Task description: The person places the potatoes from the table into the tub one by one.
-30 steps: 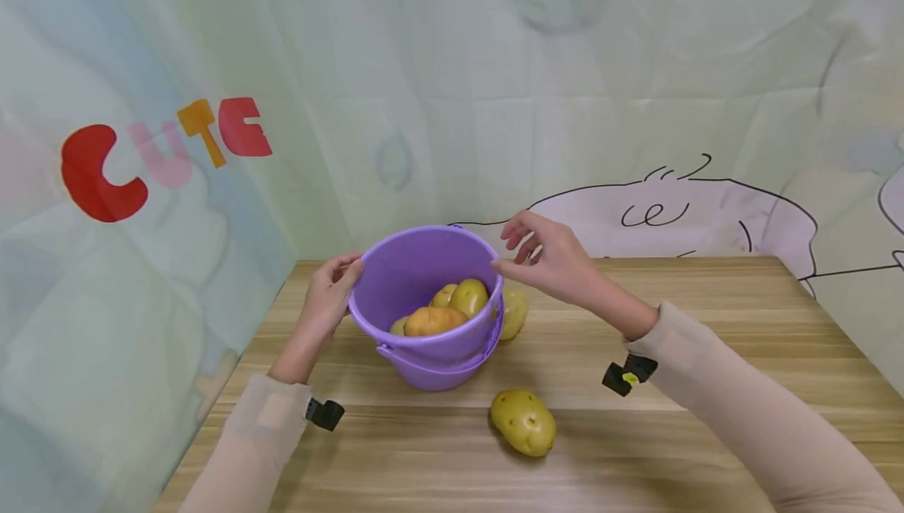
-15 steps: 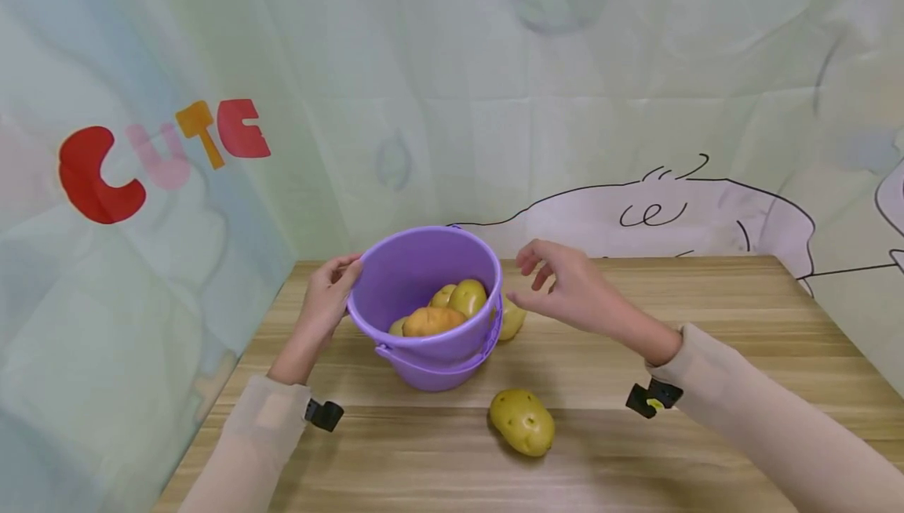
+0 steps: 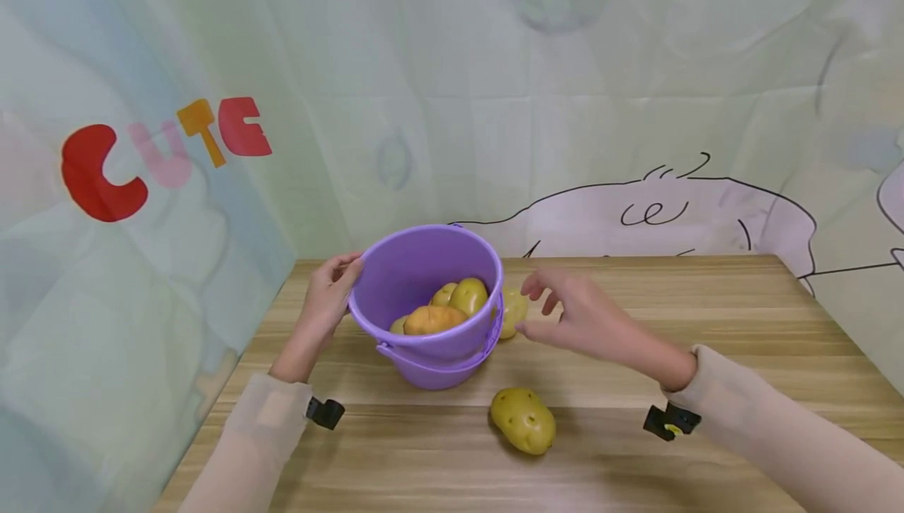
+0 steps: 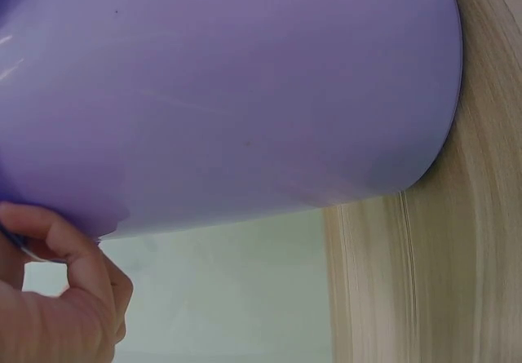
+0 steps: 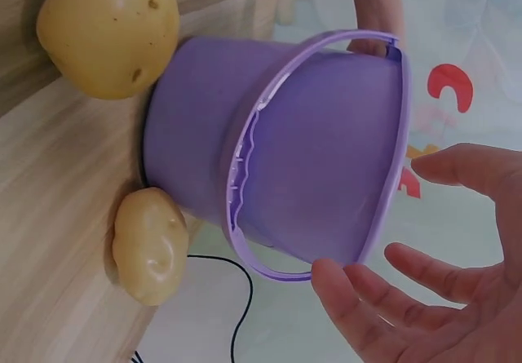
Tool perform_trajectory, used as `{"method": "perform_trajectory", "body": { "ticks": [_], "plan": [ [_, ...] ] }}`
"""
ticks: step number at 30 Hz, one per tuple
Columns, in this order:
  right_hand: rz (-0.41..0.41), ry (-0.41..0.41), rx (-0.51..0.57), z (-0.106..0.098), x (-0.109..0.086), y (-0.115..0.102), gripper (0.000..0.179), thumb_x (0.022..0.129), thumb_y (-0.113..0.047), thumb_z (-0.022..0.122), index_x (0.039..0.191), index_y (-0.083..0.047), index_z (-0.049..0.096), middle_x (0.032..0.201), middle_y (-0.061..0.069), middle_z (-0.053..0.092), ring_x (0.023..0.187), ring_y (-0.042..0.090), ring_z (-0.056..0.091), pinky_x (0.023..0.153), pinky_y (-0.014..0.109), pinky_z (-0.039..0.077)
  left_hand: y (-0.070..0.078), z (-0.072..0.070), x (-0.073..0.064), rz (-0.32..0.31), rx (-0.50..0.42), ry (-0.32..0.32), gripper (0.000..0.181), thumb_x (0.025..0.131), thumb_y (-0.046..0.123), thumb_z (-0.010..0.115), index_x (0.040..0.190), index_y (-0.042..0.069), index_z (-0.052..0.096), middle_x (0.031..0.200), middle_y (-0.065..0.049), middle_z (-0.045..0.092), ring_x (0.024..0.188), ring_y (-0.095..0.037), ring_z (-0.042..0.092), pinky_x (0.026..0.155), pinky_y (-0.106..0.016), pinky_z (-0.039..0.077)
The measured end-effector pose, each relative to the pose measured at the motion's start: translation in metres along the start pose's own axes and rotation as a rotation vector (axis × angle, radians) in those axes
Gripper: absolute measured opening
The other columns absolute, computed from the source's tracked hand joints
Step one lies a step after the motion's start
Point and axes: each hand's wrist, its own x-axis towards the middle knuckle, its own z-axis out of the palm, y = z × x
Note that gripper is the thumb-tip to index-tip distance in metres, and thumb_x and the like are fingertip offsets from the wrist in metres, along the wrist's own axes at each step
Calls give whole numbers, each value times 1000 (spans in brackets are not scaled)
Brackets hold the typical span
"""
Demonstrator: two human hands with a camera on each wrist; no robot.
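A purple bucket (image 3: 424,254) stands on the table, its mouth showing several potatoes (image 3: 469,296) and a more orange one (image 3: 434,320). My left hand (image 3: 328,293) pinches the left side of its rim, thumb on the inner edge. The bucket's purple handle (image 5: 245,155) hangs down against the near right wall. Just right of the bucket, one potato (image 3: 514,314) lies partly hidden behind it. My right hand (image 3: 579,317) hovers beside that potato, fingers spread and loosely bent, holding nothing. Another yellow potato (image 3: 524,421) lies on the table in front.
The wooden table (image 3: 706,340) runs under everything. A printed curtain (image 3: 438,105) hangs behind its far edge, and another side of it stands close along the left edge, near my left forearm.
My right hand has left the bucket's right rim and moved right and down toward the potato beside it. The left hand and bucket have stayed put.
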Motion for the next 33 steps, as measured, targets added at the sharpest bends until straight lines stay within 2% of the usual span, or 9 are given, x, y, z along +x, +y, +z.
{"method": "perform_trajectory", "body": {
  "ticks": [5,9,16,21,27,33],
  "plan": [
    [1,-45,-23,6,-7,3,35,82,-23,80,108,-5,65,105,5,66,84,18,62,62,25,56,0,0,0,-9,6,3,47,106,29,50,140,-4,50,108,-18,56,80,-13,62,65,-24,61],
    [-3,-89,-42,12,-12,6,39,84,-30,80,111,-6,66,107,4,66,85,16,61,67,25,55,-1,0,1,-10,10,8,47,106,29,50,140,-4,51,106,-16,56,81,-13,62,66,-24,61],
    [30,-170,-71,25,-22,9,47,87,-42,77,121,-12,64,102,0,64,89,21,61,68,27,55,0,0,0,-10,6,6,46,106,28,50,139,-4,51,110,-18,56,82,-14,63,67,-25,61],
    [47,-194,-54,34,-27,11,53,85,-44,77,121,-7,64,103,2,66,89,18,61,70,28,56,-2,0,1,-8,15,3,46,106,28,49,140,-5,50,112,-19,56,83,-15,63,68,-26,62],
    [-9,-192,-60,45,-33,15,51,84,-40,79,114,-2,66,102,6,66,86,17,61,69,27,57,-3,0,1,4,21,-2,45,107,27,48,139,-4,51,110,-18,57,84,-18,64,69,-30,62],
    [-66,-182,-112,57,-41,21,51,82,-43,80,112,-4,65,100,6,65,84,17,61,69,25,55,-3,0,1,8,12,-6,45,107,27,49,139,-5,50,108,-17,56,83,-17,64,69,-29,62]
  ]
}}
